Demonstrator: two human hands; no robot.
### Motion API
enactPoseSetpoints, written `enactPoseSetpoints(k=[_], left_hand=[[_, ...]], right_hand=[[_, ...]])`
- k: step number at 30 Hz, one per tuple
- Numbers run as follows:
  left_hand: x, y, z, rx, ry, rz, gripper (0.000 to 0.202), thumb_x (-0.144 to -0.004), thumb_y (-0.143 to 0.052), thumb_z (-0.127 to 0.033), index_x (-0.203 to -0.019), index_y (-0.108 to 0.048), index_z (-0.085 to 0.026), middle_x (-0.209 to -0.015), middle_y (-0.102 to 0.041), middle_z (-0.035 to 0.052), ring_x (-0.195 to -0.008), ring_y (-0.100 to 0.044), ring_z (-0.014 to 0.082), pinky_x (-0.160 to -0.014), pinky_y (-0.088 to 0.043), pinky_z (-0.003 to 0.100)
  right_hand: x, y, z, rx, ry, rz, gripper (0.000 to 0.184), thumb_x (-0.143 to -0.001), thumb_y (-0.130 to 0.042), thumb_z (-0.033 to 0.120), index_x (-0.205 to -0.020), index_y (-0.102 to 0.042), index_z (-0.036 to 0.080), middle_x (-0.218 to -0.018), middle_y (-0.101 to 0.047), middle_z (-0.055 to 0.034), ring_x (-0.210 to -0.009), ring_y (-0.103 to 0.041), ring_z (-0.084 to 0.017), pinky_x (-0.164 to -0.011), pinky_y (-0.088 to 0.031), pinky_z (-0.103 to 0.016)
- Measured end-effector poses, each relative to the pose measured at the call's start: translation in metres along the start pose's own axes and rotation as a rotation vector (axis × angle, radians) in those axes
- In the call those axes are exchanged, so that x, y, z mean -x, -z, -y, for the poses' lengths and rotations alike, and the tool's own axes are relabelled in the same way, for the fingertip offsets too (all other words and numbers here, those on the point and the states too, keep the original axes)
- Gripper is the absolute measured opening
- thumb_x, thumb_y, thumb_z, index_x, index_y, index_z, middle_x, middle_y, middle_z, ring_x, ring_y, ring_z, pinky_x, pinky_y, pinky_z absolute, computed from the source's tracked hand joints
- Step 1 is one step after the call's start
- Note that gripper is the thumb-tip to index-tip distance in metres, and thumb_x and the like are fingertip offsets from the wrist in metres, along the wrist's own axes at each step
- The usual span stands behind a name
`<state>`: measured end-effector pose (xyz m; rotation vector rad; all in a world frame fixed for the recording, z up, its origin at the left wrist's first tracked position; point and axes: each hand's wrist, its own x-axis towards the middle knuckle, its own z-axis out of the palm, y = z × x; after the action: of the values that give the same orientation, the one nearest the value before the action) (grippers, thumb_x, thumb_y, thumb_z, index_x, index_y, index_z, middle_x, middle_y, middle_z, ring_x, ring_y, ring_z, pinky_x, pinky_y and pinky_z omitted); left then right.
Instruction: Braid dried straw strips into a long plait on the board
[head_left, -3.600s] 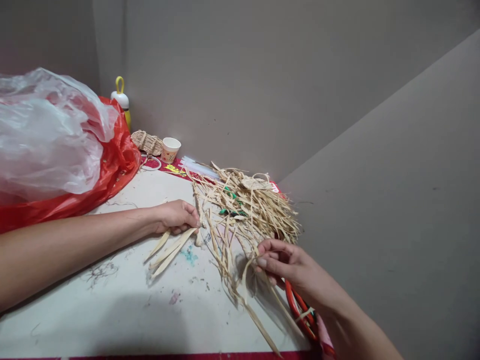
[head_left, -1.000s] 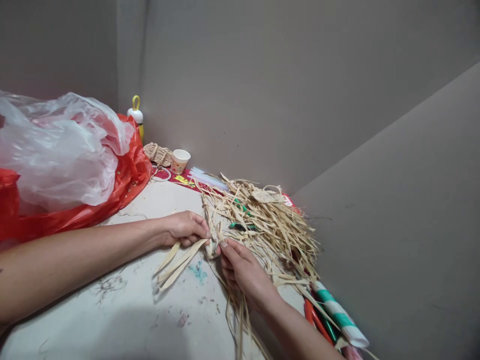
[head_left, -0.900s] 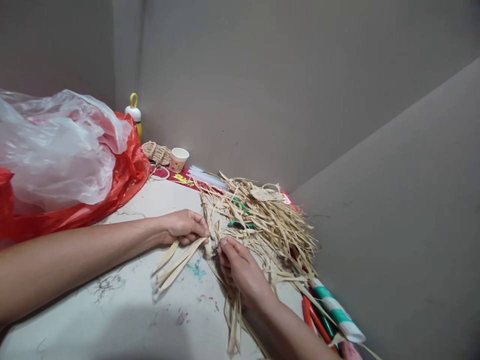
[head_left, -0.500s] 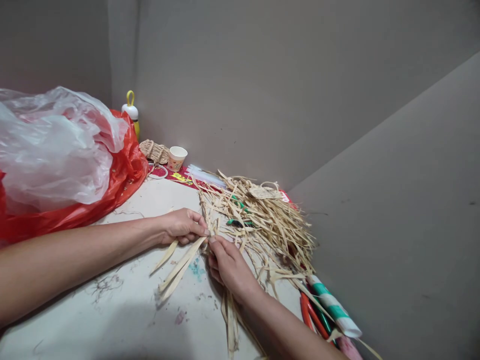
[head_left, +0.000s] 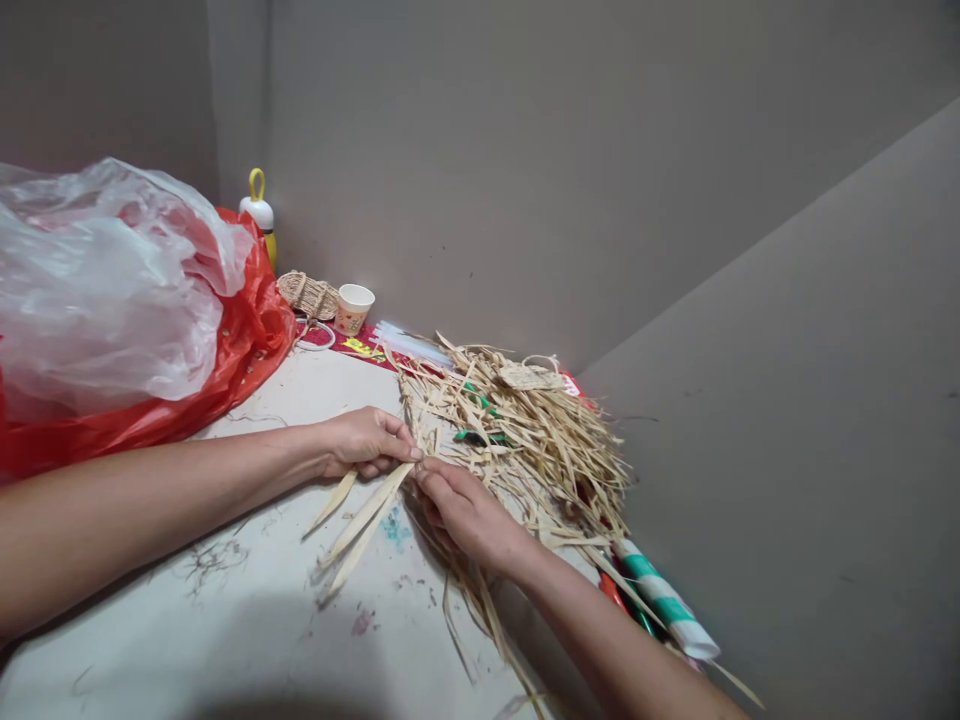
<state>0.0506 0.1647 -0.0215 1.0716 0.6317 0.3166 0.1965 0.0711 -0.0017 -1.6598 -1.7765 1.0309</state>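
Observation:
Dry, flat straw strips (head_left: pixel 367 525) fan out below my left hand (head_left: pixel 371 443), which pinches them between thumb and fingertips. My right hand (head_left: pixel 461 505) meets it fingertip to fingertip, closed on the same straw. Longer straw strands (head_left: pixel 484 610) trail down from under my right hand toward the table's near edge. A braided straw length (head_left: pixel 409 400) runs up and away just beyond the fingers. To the right of it lies a big heap of loose straw (head_left: pixel 555 430). The exact spot where the strips cross is hidden by my fingertips.
Plastic bags, clear (head_left: pixel 112 300) and red (head_left: pixel 262 330), bulge at the left. A yellow-and-white bottle (head_left: pixel 257 213), a woven sole (head_left: pixel 307 295) and a paper cup (head_left: pixel 354 310) stand along the back wall. A green-and-white roll (head_left: pixel 671 600) lies at the right edge.
My right hand has turned slightly, and the strands hanging below it have swung to the right. My left hand keeps its pinch. The view has shifted a little.

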Motion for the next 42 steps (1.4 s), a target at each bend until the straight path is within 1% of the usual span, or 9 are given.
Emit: enactPoseSetpoints(k=[4,7,9,12,17,23,27,32,42], left_hand=[[0.001,-0.002,-0.001,-0.023,0.009,-0.023,0.019,-0.059,-0.070,-0.020,-0.061,-0.052,-0.015,-0.037,-0.042,-0.0075,-0.032,-0.024,0.0012,-0.033,-0.013,0.016],[0.000,-0.002,0.000,-0.075,-0.001,-0.075,0.010,-0.060,-0.064,-0.016,-0.061,-0.054,-0.015,-0.036,-0.042,-0.0071,-0.031,-0.025,0.0018,-0.032,-0.015,0.016],[-0.001,-0.003,0.001,-0.097,-0.006,-0.088,0.007,-0.061,-0.061,-0.015,-0.060,-0.055,-0.015,-0.035,-0.040,-0.0077,-0.031,-0.025,0.0023,-0.032,-0.016,0.016],[-0.001,-0.003,0.000,-0.095,-0.006,-0.096,0.005,-0.060,-0.059,-0.014,-0.060,-0.054,-0.014,-0.040,-0.049,-0.0047,-0.031,-0.027,0.0018,-0.031,-0.016,0.016],[0.001,-0.004,-0.004,-0.067,0.028,-0.102,0.010,-0.059,-0.062,-0.018,-0.063,-0.055,-0.014,-0.046,-0.055,-0.0028,-0.031,-0.027,0.0006,-0.032,-0.015,0.015],[-0.001,-0.002,-0.001,-0.048,0.012,-0.083,0.010,-0.059,-0.062,-0.017,-0.064,-0.054,-0.014,-0.043,-0.051,-0.0047,-0.032,-0.024,0.0008,-0.032,-0.014,0.015],[-0.003,-0.001,0.001,-0.047,-0.005,-0.077,0.010,-0.059,-0.063,-0.017,-0.064,-0.054,-0.015,-0.041,-0.047,-0.0062,-0.032,-0.025,0.0018,-0.032,-0.015,0.016],[-0.001,-0.003,-0.002,-0.042,0.000,-0.077,0.010,-0.060,-0.063,-0.016,-0.061,-0.053,-0.015,-0.036,-0.040,-0.0083,-0.031,-0.023,0.0014,-0.032,-0.015,0.016],[0.001,-0.003,-0.002,-0.045,-0.007,-0.083,0.009,-0.062,-0.062,-0.016,-0.062,-0.053,-0.015,-0.037,-0.040,-0.0085,-0.031,-0.024,0.0012,-0.033,-0.014,0.015]], right_hand=[[0.004,-0.001,0.003,0.337,0.037,0.024,0.025,-0.091,-0.031,0.030,-0.086,-0.053,0.018,-0.081,-0.062,-0.0059,-0.075,-0.055,-0.018,-0.067,-0.036,-0.027],[0.009,-0.003,0.009,0.515,0.005,0.041,0.028,-0.092,-0.031,0.033,-0.096,-0.054,0.018,-0.081,-0.065,-0.0086,-0.074,-0.057,-0.020,-0.065,-0.035,-0.028],[0.014,-0.002,0.013,0.559,0.006,0.057,0.031,-0.092,-0.030,0.036,-0.096,-0.055,0.019,-0.078,-0.065,-0.0082,-0.070,-0.057,-0.020,-0.063,-0.035,-0.028],[0.019,0.003,0.013,0.536,0.036,0.033,0.035,-0.093,-0.028,0.037,-0.087,-0.058,0.019,-0.073,-0.064,-0.0061,-0.066,-0.056,-0.018,-0.062,-0.035,-0.027],[0.015,0.016,-0.003,0.300,0.034,-0.164,0.041,-0.090,-0.035,0.040,-0.062,-0.054,0.017,-0.056,-0.053,-0.0007,-0.054,-0.047,-0.013,-0.053,-0.034,-0.024],[0.001,0.007,-0.011,-0.226,-0.136,-0.107,0.033,-0.080,-0.054,0.043,-0.068,-0.063,0.013,-0.051,-0.052,0.0012,-0.039,-0.039,-0.008,-0.040,-0.030,-0.021],[-0.002,-0.004,-0.012,-0.387,-0.135,-0.194,0.027,-0.073,-0.064,0.039,-0.070,-0.067,0.013,-0.049,-0.050,0.0028,-0.040,-0.037,-0.006,-0.038,-0.027,-0.019],[-0.003,-0.008,-0.019,-0.591,-0.180,-0.189,0.027,-0.069,-0.070,0.040,-0.073,-0.066,0.013,-0.051,-0.049,0.0044,-0.039,-0.036,-0.004,-0.036,-0.028,-0.017],[0.000,-0.011,-0.016,-0.787,-0.201,-0.287,0.021,-0.067,-0.073,0.030,-0.072,-0.060,0.015,-0.049,-0.054,0.0038,-0.037,-0.041,-0.004,-0.035,-0.028,-0.015]])
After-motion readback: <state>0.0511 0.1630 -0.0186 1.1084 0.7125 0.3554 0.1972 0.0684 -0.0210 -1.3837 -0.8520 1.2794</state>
